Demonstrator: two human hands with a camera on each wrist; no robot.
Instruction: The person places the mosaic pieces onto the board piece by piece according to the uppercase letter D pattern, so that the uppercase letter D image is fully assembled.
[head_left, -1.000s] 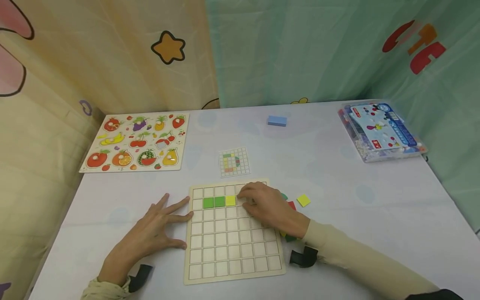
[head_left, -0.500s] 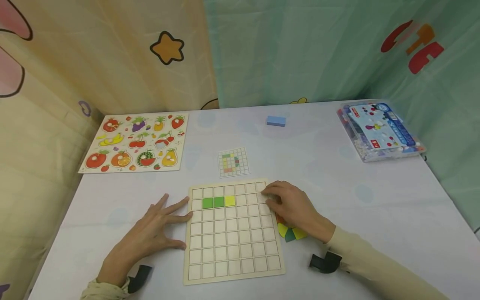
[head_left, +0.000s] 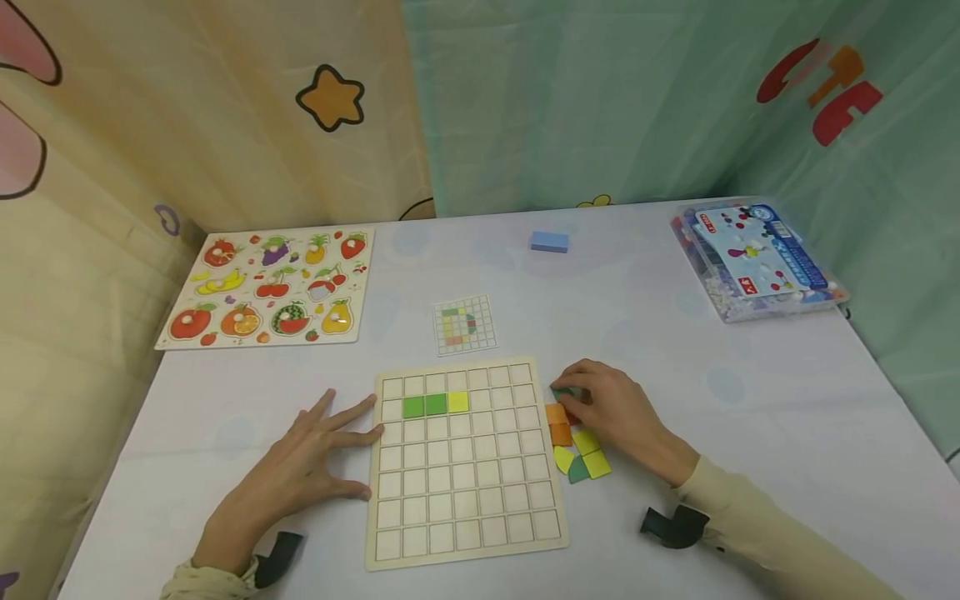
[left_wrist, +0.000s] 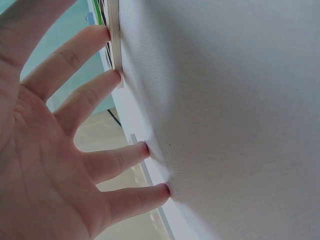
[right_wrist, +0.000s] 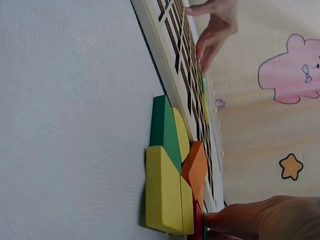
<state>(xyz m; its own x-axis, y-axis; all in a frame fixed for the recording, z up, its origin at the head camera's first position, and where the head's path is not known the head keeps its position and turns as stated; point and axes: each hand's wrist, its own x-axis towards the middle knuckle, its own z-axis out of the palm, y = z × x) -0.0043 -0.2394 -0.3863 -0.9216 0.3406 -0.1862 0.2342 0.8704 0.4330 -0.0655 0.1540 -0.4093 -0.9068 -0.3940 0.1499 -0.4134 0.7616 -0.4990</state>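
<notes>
A pale wooden grid board (head_left: 472, 537) lies on the table, with two green square tiles (head_left: 424, 406) and a yellow square tile (head_left: 458, 402) in its second row. My left hand (head_left: 300, 462) is spread at the board's left edge; in the left wrist view, two fingertips touch the board's side (left_wrist: 115, 40). Off the board's right edge, my right hand (head_left: 618, 412) pinches a dark green piece (head_left: 564, 392) between thumb and finger. Beneath and beside that hand lie orange tiles (head_left: 560, 434), yellow squares (head_left: 596, 463), a rounded yellow piece (head_left: 563, 460), another dark green piece (head_left: 578, 470) and a partly hidden red piece (right_wrist: 198, 220).
A small printed pattern card (head_left: 465, 325) lies behind the board. Farther back are a blue block (head_left: 550, 242), a fruit puzzle board (head_left: 262, 287) at left and a clear plastic box (head_left: 757, 260) at right. Curtains (head_left: 562, 100) hang behind the table.
My right hand has moved right, from beside the yellow tile on the board to the loose pieces, and now has the dark green piece between its fingertips. My left hand stays put.
</notes>
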